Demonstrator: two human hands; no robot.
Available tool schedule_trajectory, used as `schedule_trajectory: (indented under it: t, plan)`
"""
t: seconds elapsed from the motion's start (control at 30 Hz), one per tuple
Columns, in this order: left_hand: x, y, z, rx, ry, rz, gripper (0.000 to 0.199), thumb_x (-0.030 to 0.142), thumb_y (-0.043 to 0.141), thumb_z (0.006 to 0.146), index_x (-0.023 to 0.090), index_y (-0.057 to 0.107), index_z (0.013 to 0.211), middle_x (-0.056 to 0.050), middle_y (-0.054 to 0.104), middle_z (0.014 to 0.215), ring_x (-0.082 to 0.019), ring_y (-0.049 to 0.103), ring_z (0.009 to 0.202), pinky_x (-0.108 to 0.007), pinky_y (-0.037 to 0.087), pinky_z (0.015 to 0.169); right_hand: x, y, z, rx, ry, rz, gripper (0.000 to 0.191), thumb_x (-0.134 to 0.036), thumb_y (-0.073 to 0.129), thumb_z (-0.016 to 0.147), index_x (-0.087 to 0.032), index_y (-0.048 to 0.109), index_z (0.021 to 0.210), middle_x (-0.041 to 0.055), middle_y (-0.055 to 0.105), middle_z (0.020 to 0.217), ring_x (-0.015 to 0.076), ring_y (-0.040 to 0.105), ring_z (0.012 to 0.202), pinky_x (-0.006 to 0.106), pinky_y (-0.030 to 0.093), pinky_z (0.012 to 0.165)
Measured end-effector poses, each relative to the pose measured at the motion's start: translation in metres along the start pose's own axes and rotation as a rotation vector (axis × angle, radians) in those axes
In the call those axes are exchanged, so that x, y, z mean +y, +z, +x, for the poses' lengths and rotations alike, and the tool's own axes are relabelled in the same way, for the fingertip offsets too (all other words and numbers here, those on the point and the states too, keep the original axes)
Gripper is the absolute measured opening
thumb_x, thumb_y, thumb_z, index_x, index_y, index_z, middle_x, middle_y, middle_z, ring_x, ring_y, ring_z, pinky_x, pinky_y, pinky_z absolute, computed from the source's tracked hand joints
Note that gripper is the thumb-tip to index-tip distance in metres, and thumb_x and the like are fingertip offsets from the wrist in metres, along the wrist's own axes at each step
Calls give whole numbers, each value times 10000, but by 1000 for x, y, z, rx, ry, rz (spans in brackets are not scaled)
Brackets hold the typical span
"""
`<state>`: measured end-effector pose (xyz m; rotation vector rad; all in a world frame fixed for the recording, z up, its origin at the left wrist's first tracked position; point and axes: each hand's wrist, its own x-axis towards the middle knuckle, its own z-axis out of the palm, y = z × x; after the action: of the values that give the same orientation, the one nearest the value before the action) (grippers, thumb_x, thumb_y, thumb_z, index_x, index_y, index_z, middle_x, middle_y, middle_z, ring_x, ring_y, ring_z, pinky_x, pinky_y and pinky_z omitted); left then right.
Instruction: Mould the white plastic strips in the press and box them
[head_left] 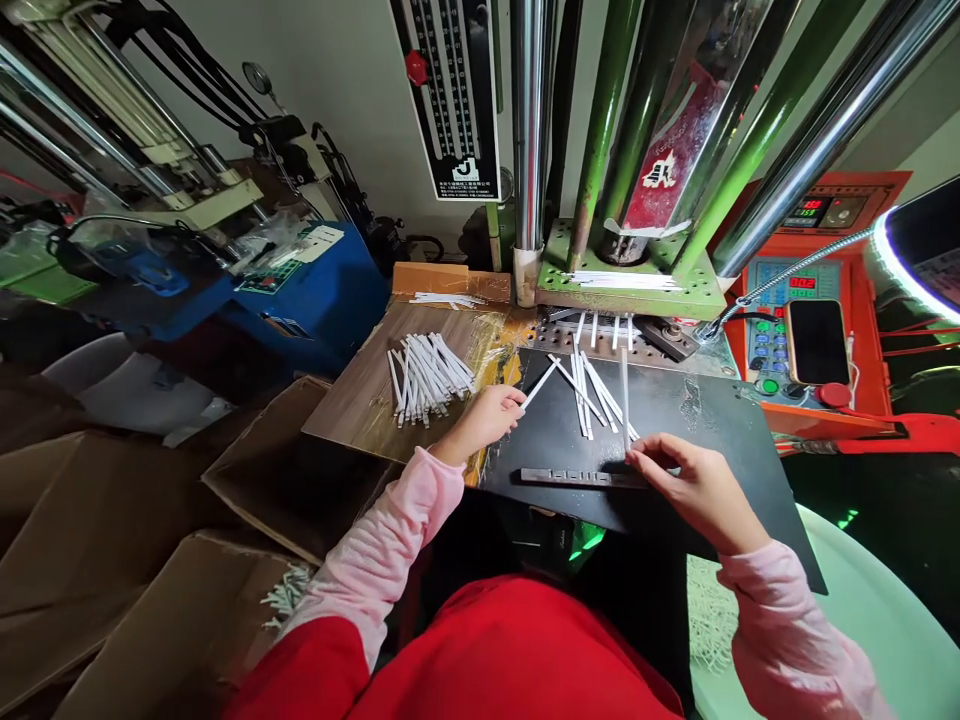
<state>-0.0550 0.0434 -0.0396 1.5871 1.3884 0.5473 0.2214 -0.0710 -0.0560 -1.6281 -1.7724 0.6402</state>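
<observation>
My left hand (pixel 491 413) pinches the near end of a thin white strip (pixel 540 385) that slants up and to the right over the black work surface (pixel 720 450). A second white strip (pixel 625 395) stands almost straight away from me, its lower end closed between the fingertips of my right hand (pixel 675 480). Between my hands lies a small loose group of white strips (pixel 583 390). A dark notched metal bar (pixel 577 478) rests along the near edge, its right end close to my right fingers. Left of my left hand, a larger heap of strips (pixel 429 375) covers part of a wooden board (pixel 352 400).
Ahead stands a press with a green plate (pixel 630 285); several strips stick out beneath it. An orange control box (pixel 840 240) and a phone (pixel 817 342) are at right. Cardboard boxes (pixel 262 480) sit lower left, and a pale green tub (pixel 862 600) lower right.
</observation>
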Motion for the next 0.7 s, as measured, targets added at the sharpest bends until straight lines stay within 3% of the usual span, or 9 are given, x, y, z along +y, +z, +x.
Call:
schedule_trajectory:
  t: [0.13, 0.2, 0.3, 0.37, 0.53, 0.7]
  plan:
    - [-5, 2, -3, -36, -34, -201, 40, 108, 639, 778, 128, 642, 813, 7, 623, 656, -102, 608, 569, -197, 491, 527, -7, 7, -14, -21, -94, 118, 225, -426, 586, 931, -240, 684, 852, 21, 733, 832, 184, 681, 762, 297, 525, 727]
    - [-5, 6, -2, 45, 19, -175, 28, 116, 636, 783, 139, 635, 767, 7, 628, 678, -103, 600, 606, -201, 481, 561, -10, 14, -17, -20, -152, 104, 193, -395, 579, 944, -249, 676, 862, 26, 734, 868, 194, 678, 810, 325, 525, 776]
    - [-3, 11, 0, 262, 120, -79, 66, 119, 635, 790, 153, 625, 734, 14, 633, 696, -101, 575, 632, -211, 458, 622, -11, 23, -20, 15, -207, 48, 144, -339, 570, 955, -255, 658, 877, 24, 730, 884, 194, 671, 832, 338, 520, 784]
    - [-1, 14, -5, 310, 165, -59, 74, 126, 636, 797, 159, 617, 733, 16, 640, 699, -105, 581, 644, -219, 454, 646, -11, 25, -20, 42, -234, 16, 111, -304, 573, 954, -256, 650, 890, 17, 725, 879, 185, 666, 824, 331, 517, 766]
    - [4, 36, -44, 81, 269, -40, 46, 184, 680, 823, 178, 663, 780, 12, 695, 752, -133, 630, 716, -238, 470, 694, -8, 27, -22, 46, -265, 7, 80, -260, 561, 967, -254, 632, 930, 26, 717, 915, 181, 663, 862, 327, 525, 795]
    - [1, 63, -70, 95, 371, 49, 98, 128, 702, 823, 188, 664, 755, -3, 708, 804, -158, 633, 804, -269, 477, 791, -4, 31, -22, 69, -354, -20, 58, -217, 561, 971, -249, 608, 964, 16, 706, 929, 167, 658, 859, 304, 526, 783]
